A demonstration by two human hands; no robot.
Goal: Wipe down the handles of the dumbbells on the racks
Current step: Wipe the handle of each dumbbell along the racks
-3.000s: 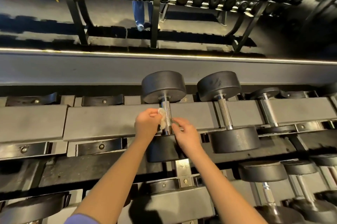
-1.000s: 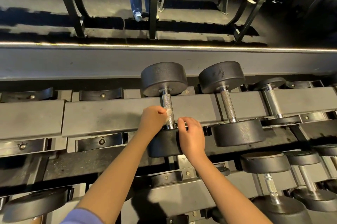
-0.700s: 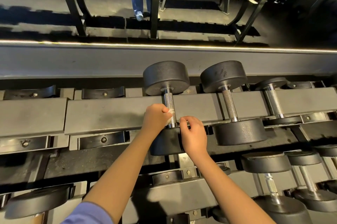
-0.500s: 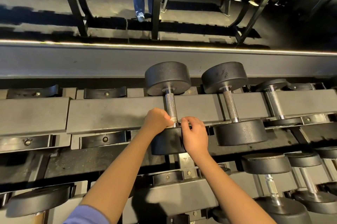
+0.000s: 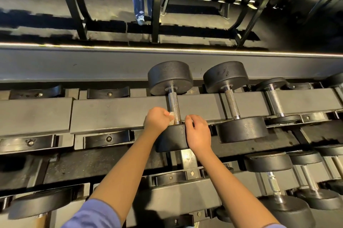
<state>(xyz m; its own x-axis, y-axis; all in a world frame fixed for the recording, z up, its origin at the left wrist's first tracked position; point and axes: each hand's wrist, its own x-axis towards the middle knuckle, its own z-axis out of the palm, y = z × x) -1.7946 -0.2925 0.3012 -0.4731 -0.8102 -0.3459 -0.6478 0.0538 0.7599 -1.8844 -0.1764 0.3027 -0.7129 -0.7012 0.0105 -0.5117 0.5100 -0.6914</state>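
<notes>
- Left hand (image 5: 157,120) is curled round a white wipe (image 5: 171,117) and presses it on the left side of the handle (image 5: 174,106), at its near end.
- Change: three seconds back the wipe sits mid-handle. Now it is down by the near head (image 5: 171,139), and both hands have slid toward us with it.
- Right hand (image 5: 198,133) lies against the right edge of that head with fingers curled. We can't tell whether it grips anything.
- Our read: the pass has run the length of this handle, so it is about done. The next one is due.
- The dumbbell (image 5: 169,79) sits in its cradle on the rack (image 5: 111,114), with the handle crossing the top beam.
- Same tier, to the right: the second dumbbell (image 5: 232,101) and third dumbbell (image 5: 274,101) are each seated the same way, and no hand is on them.
- To the left, two black saddles (image 5: 108,94) show their bolt heads.
- The lower tier (image 5: 185,198) carries more dumbbells, mostly at right. Those handles are also pending, we judge.
</notes>
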